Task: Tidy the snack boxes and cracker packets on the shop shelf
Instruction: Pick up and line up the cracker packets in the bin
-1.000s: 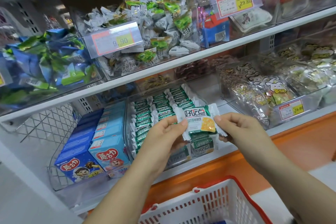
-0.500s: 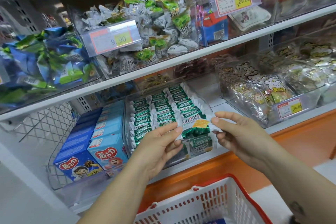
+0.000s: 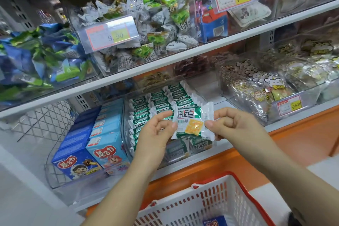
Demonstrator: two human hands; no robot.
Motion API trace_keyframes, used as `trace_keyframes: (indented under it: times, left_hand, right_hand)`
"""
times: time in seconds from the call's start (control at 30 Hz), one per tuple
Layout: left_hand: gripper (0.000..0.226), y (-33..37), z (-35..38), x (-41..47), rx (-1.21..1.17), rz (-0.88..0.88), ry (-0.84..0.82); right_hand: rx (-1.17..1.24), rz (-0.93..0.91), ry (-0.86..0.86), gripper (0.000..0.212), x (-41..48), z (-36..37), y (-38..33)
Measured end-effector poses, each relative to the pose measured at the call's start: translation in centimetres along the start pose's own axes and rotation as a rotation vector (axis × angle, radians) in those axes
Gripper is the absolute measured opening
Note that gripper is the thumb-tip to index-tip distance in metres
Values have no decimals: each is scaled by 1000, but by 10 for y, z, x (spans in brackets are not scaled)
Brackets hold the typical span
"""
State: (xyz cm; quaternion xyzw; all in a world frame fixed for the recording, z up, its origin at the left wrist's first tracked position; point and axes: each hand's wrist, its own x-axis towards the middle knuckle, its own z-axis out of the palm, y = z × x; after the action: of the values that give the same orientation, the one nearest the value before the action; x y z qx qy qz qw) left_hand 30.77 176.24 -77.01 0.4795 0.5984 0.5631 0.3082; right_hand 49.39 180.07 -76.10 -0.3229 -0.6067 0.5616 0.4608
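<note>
A green-and-white cracker packet (image 3: 192, 122) with a yellow cracker picture hangs upright in front of the lower shelf. My left hand (image 3: 156, 134) pinches its left edge and my right hand (image 3: 233, 123) pinches its right edge. Behind it, a clear bin (image 3: 128, 108) holds several rows of the same green packets (image 3: 157, 102). Left of that bin stand rows of dark blue snack boxes (image 3: 73, 159) and light blue snack boxes (image 3: 106, 145) in a clear tray.
A white basket with a red rim (image 3: 211, 202) sits below my arms, a blue box inside. The upper shelf holds bins of wrapped sweets (image 3: 146, 29) and price tags. Clear bins of cartoon-printed snack bags (image 3: 256, 88) fill the lower right. An orange base runs under the shelf.
The packet had been lowered flat toward the bin half a second ago; now both hands hold it upright again, a little higher and to the right.
</note>
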Motion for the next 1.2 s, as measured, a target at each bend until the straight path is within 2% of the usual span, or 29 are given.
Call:
trace_keyframes:
  times: [0.23,0.4,0.53,0.7,0.8,0.93,1.07,1.2]
  left_hand:
    - [31,0,2,-11,103,244,52]
    - [39,-4,7,-29,173,401,76]
    - [36,-31,6,-53,181,405,74]
    - [33,-103,0,-87,268,176,-45]
    - [49,-147,-1,-99,401,-67,-256]
    - [63,-194,-5,-107,605,-294,-509]
    - [55,-246,-10,-123,695,-480,-619]
    - [47,-281,-16,-138,748,-646,-751]
  right_hand:
    - [-65,-51,-73,13,-12,6,-3]
    - [243,105,-54,8,-21,4,6]
    - [171,250,-60,16,-38,3,34]
    - [-36,453,-26,18,-60,11,104]
    - [-245,517,-3,24,-71,17,160]
    - [-315,727,30,20,-79,25,229]
    - [-407,868,73,25,-89,32,296]
    - [-502,1001,110,8,-99,27,342]
